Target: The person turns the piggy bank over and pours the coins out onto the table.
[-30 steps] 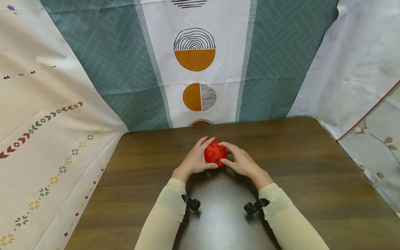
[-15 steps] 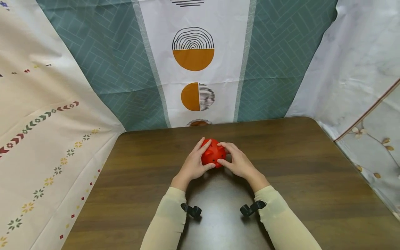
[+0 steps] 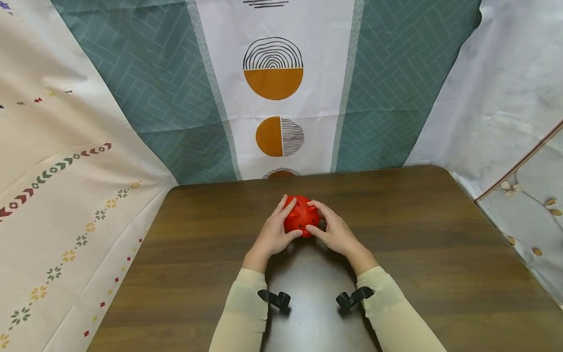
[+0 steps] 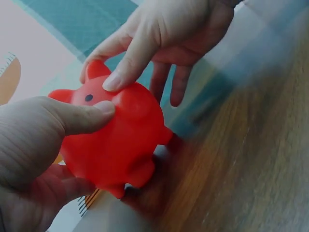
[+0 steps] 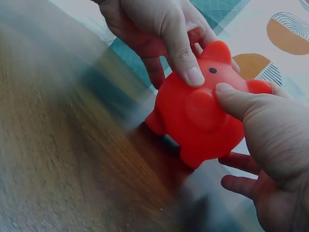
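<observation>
A round red piggy bank [image 3: 300, 215] with short legs, ears and black dot eyes is near the far side of the table, its snout turned toward me. My left hand [image 3: 273, 232] curves round its left side, the thumb [image 4: 89, 117] lying on the face beside an eye. From the other side my right hand [image 3: 336, 231] grips it, with that thumb [image 5: 236, 100] against the snout. Both wrist views show the pig's feet close to the wood; whether they touch it I cannot tell. Some fingers are hidden behind the body.
The brown wooden table [image 3: 211, 283] stretches around both forearms. Behind it hangs a teal and white patterned cloth [image 3: 176, 98]. Pale printed cloths hang along the left [image 3: 88, 220] and right [image 3: 497, 98] sides. Each wrist wears a small black camera.
The two hands still hold the piggy bank in nearly the same place. Both forearms have drawn slightly inward, and the view has shifted a little.
</observation>
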Demonstrator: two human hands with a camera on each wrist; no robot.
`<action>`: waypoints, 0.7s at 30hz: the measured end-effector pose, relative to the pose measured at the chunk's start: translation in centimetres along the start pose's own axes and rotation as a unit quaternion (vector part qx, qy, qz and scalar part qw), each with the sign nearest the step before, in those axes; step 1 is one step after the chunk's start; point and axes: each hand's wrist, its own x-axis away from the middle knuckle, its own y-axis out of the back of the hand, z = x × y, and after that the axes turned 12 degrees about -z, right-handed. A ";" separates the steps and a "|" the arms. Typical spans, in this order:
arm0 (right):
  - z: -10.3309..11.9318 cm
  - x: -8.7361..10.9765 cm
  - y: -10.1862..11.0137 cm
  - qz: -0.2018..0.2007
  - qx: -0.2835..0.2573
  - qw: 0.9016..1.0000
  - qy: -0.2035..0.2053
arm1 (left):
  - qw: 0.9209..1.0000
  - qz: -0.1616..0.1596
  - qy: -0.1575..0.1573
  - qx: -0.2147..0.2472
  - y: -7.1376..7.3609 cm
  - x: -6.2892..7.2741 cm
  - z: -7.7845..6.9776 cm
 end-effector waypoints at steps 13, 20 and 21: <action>-0.9 -0.4 -1.0 -0.008 -0.121 0.992 -0.019 | 0.999 -0.001 0.037 0.022 -0.3 -0.2 -0.4; -1.6 -0.2 -1.1 0.014 -0.145 0.988 -0.048 | 0.998 -0.001 0.050 0.037 -0.4 0.2 0.0; -1.7 -0.2 -1.1 0.016 -0.149 0.988 -0.044 | 0.998 0.001 0.052 0.039 -0.3 0.3 0.0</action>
